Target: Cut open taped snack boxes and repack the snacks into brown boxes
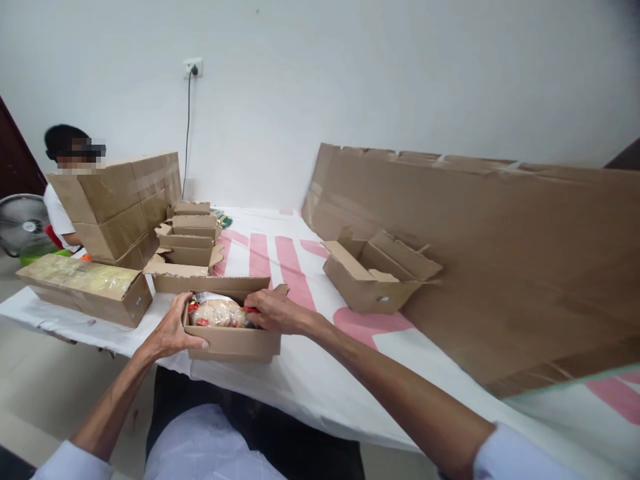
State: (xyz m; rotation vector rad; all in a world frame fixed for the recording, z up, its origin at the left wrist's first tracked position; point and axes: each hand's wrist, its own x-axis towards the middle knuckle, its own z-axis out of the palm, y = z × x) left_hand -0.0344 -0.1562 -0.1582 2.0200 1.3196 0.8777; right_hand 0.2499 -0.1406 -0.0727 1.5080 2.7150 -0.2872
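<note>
An open cardboard box [233, 343] stands at the table's near edge, its back flap raised. Inside lies a clear plastic packet [220, 312] with pale, beige contents and red printed parts; I cannot make out the exact contents. My left hand [175, 328] grips the box's left end, the thumb lying along the front wall. At the right end, my right hand [275, 311] reaches in over the rim. Its fingers are closed on a red part of the packet, and the fingertips are partly hidden.
Right of centre sits another open box [370, 287] before a large leaning cardboard sheet [500, 253]. Several open boxes [187, 247] line up behind mine. A taped box [90, 287] and stacked cartons [125, 207] stand left, near a seated person [60, 207] and a fan [25, 223].
</note>
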